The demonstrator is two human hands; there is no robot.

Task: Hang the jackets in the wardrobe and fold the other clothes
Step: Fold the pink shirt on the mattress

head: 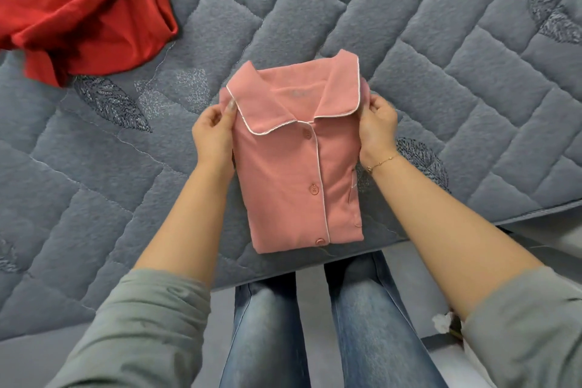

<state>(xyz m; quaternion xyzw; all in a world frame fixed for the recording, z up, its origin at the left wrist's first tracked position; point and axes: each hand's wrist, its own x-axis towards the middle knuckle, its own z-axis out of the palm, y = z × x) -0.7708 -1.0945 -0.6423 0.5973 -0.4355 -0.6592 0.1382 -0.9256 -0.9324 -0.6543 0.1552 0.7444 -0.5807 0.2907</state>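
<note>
We pinch the folded pink shirt (296,164) at its collar edges — left hand (212,135) on the left side, right hand (376,129) on the right, fingers curled round the cloth. The shirt lies buttoned-side up near the bed's (441,72) front edge; a red garment (78,9) sits crumpled well apart, far left.
</note>
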